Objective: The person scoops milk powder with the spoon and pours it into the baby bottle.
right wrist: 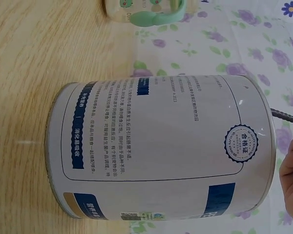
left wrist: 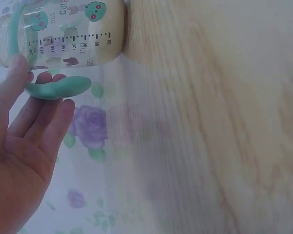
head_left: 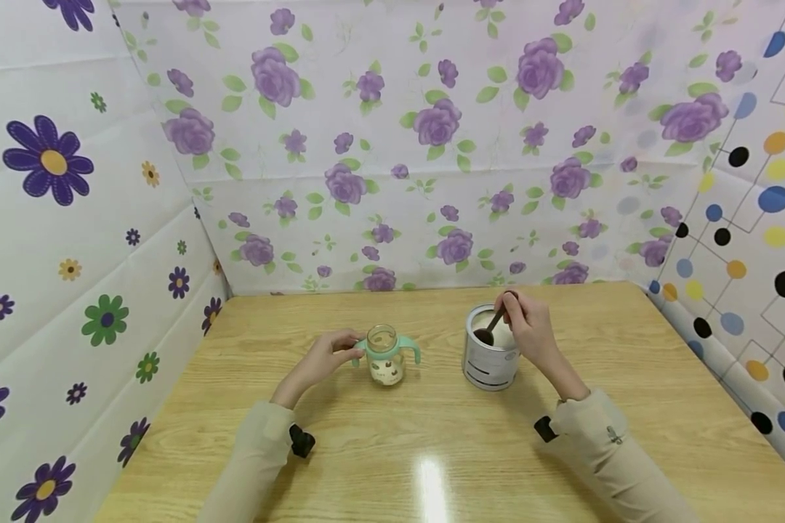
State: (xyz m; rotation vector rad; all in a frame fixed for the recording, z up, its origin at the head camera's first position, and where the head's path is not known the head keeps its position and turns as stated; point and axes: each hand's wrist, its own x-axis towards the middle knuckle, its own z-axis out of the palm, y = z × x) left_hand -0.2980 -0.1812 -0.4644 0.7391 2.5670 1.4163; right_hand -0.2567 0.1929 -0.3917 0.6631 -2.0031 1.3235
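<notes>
The right hand (head_left: 530, 323) pinches a dark scoop (head_left: 488, 330) inside the open tin (head_left: 489, 359). The left hand (head_left: 323, 359) holds the green handle of the baby bottle (head_left: 386, 356), just left of the tin. The scoop should lift slowly and level.

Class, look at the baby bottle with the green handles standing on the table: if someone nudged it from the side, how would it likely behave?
The baby bottle would probably slide or tip easily: it looks like light clear plastic with only a little powder at the bottom. Its open top means tipping could spill powder. The left hand holding one green handle likely steadies it.
</notes>
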